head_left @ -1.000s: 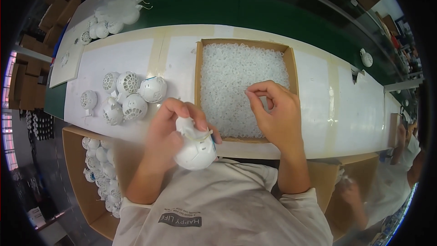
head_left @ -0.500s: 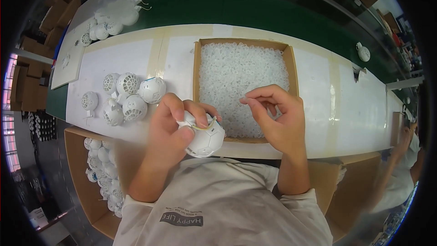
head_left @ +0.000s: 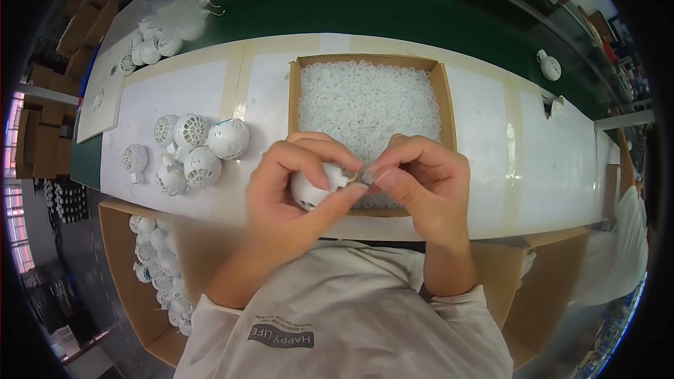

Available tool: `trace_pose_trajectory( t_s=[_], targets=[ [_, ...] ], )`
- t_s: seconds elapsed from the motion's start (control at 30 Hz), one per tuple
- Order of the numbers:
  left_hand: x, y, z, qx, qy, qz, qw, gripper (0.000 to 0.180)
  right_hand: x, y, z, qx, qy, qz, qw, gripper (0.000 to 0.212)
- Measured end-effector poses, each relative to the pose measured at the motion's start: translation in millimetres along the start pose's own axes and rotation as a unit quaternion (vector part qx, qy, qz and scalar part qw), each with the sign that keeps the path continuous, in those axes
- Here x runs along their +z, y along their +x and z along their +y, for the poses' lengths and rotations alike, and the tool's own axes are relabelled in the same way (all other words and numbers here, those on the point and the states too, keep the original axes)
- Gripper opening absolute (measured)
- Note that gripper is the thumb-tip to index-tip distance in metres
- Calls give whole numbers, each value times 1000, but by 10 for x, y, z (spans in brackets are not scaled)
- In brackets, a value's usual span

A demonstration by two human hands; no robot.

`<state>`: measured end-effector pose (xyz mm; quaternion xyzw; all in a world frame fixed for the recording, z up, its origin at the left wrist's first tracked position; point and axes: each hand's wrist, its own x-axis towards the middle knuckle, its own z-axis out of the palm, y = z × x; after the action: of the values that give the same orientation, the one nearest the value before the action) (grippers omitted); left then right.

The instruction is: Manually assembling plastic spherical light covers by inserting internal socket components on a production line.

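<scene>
A white ball-shaped housing (head_left: 309,189) with a short yellowish wire sits in my left hand (head_left: 295,182), whose fingers curl round it. My right hand (head_left: 425,182) pinches a small clear plastic ring (head_left: 368,176) against the wire end beside the left fingertips. Both sets of fingertips meet there, so the exact contact is partly hidden. Just beyond my hands stands a shallow cardboard box (head_left: 451,112) filled with small clear rings (head_left: 365,98).
Several white balls (head_left: 191,130) with openwork lattices lie left on the white tabletop (head_left: 484,168). More fill a cardboard box (head_left: 119,260) at the lower left. Another ball (head_left: 549,67) lies on the green surface (head_left: 421,21) at the far right. A person's sleeve (head_left: 625,253) shows at the right edge.
My right hand has moved from over the ring box toward my left hand, bringing a clear ring to the wire. The ball has turned in my left hand, and the fingertips now meet.
</scene>
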<state>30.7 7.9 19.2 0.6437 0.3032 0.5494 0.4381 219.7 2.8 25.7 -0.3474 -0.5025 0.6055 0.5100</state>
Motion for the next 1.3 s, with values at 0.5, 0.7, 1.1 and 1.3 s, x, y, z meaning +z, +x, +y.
trace_pose_trajectory(
  t_s=[0.5,0.7,1.1,1.3],
  targets=[
    [28,58,-92,35,104,27,994,34,-20,-22,144,-58,-144,63,986,4],
    [14,99,-91,48,207,-39,976,38,-79,-88,165,-15,-157,125,980,7],
    [19,28,93,-133,-190,41,972,25,61,-128,121,-42,-36,110,992,10],
    [-54,-38,39,-160,-307,3,938,29,17,-124,157,-76,13,39,996,13]
  ],
)
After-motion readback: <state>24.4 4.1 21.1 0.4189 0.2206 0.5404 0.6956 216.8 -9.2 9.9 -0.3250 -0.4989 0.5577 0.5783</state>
